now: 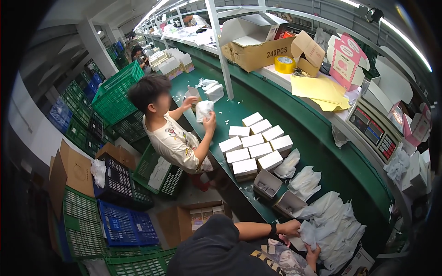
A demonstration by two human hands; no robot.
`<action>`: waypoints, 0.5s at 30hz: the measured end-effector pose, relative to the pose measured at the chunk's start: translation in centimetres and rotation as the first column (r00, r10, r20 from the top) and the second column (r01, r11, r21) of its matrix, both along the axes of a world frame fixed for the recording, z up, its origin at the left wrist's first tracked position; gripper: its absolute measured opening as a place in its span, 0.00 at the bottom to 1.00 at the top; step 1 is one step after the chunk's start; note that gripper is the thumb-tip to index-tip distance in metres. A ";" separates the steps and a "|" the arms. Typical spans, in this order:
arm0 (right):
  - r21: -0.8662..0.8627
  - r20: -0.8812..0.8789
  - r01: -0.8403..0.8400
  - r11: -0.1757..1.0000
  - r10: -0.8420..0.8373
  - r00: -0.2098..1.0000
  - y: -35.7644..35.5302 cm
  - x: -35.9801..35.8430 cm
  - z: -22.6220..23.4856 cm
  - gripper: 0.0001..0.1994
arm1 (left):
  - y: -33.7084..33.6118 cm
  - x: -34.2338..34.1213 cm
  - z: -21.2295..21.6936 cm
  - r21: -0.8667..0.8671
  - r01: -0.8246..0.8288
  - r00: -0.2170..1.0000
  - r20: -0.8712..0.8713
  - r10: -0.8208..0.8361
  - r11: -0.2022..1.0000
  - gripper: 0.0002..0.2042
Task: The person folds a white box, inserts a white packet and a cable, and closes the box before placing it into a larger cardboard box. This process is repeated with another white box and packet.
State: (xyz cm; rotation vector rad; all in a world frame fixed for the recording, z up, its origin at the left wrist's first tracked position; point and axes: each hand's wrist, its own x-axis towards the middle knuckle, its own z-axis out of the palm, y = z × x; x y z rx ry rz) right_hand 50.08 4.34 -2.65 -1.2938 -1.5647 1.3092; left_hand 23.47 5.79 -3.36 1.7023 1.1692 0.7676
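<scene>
My left hand [290, 227], a black band on its wrist, has its fingers closed on the edge of a white plastic bag [308, 233]. Close by, my right hand [313, 255] is closed on the lower side of the same bag. What is inside the bag cannot be made out. A pile of white plastic-bagged items [338, 225] lies right beside my hands. Just beyond them, an open small box [290, 202] and another open box [267, 184] stand on the green bench [221, 124]. A white flap or card [298, 244] shows below my left hand.
White-topped boxes [258, 149] stand in rows farther along the bench. A co-worker [170, 129] at the bench's left side handles a bagged item [205, 110]. Green crates [83, 211] and an open carton [184, 225] are at left. A scale [373, 131] sits on the right shelf.
</scene>
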 end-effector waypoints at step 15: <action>-0.407 -0.284 -0.362 0.839 0.261 0.923 0.8 0.7 2.0 0.26 | 0.0 -1.0 1.3 -0.160 0.117 0.982 0.163 -0.090 0.980 0.19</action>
